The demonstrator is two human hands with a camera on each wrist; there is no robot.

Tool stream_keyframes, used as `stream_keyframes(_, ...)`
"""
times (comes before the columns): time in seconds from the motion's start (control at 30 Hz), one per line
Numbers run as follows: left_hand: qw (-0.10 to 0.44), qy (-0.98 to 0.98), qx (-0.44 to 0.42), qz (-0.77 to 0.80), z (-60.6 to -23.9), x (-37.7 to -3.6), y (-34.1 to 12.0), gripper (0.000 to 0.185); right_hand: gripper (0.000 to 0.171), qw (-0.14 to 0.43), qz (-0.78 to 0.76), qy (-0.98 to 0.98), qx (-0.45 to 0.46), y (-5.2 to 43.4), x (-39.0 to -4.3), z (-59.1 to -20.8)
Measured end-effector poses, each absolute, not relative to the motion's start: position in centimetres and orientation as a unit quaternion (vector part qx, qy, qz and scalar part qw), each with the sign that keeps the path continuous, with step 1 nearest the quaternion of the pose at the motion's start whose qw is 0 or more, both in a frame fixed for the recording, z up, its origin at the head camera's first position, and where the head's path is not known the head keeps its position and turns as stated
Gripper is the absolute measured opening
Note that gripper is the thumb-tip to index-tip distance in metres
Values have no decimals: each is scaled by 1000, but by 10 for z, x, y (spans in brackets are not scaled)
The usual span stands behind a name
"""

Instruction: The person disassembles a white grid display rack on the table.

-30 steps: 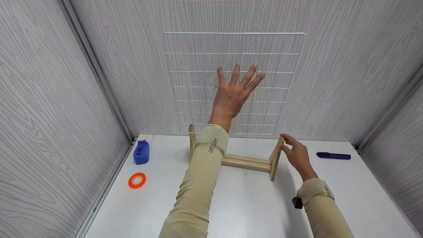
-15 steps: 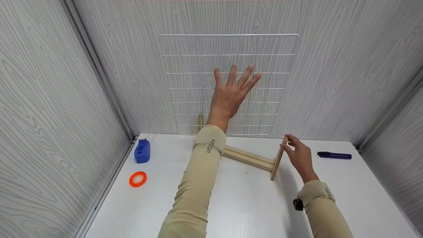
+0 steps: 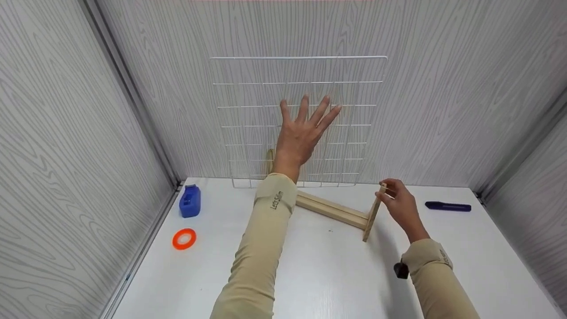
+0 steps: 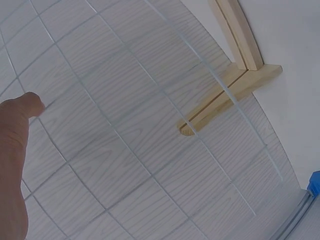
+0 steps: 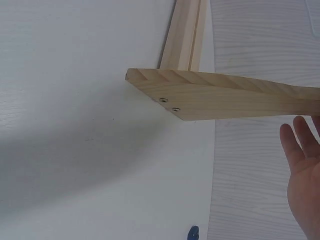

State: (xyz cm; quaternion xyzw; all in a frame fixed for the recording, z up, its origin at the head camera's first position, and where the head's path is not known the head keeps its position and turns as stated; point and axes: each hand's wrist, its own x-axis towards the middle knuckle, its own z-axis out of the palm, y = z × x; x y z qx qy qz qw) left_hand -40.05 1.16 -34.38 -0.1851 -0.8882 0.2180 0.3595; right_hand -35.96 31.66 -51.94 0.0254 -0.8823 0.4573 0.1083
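Pressing a wire grid to the wall while steadying a wooden stand

The left hand (image 3: pixel 301 133) is lying flat against the white wire grid (image 3: pixel 248 106), fingers straight and spread, its grip fully open and curled around nothing. The grid is standing upright against the back wall, its bottom edge sitting just above the tabletop (image 3: pixel 328 274). In the left wrist view the thumb (image 4: pixel 22 112) is resting on the wires and the rounded end of one wooden upright is showing behind the grid.

The right hand (image 3: pixel 401 206) is pinching the top of the near end piece of the wooden stand (image 3: pixel 339 212) between thumb and fingertips, its grip closed lightly on that piece. The stand is sitting on the tabletop at a slant: its long double rail is running from the far upright, just behind the grid, out to the held end piece, which is tilting slightly. The right wrist view is showing that end piece from the side, with two small screw heads where the rail joins it.

A blue block (image 3: pixel 190 201) is sitting near the left wall, an orange ring of tape (image 3: pixel 184 239) is lying just in front of it, and a dark blue marker (image 3: pixel 447 206) is lying to the right, apart from the right hand.
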Motion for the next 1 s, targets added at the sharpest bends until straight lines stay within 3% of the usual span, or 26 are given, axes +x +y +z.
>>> stream_keyframes(0.5,366,-886,-168,230,-362,-402,-5,94,49,80,472,-878,32,325,-356,-516)
stream_keyframes(0.87,338,-900,-172,215,-377,-401,-16,92,56,-53,472,-866,157,346,-359,-498)
stream_keyframes(1.0,333,-902,-175,214,-381,-401,-18,92,52,-63,468,-867,158,349,-359,-496)
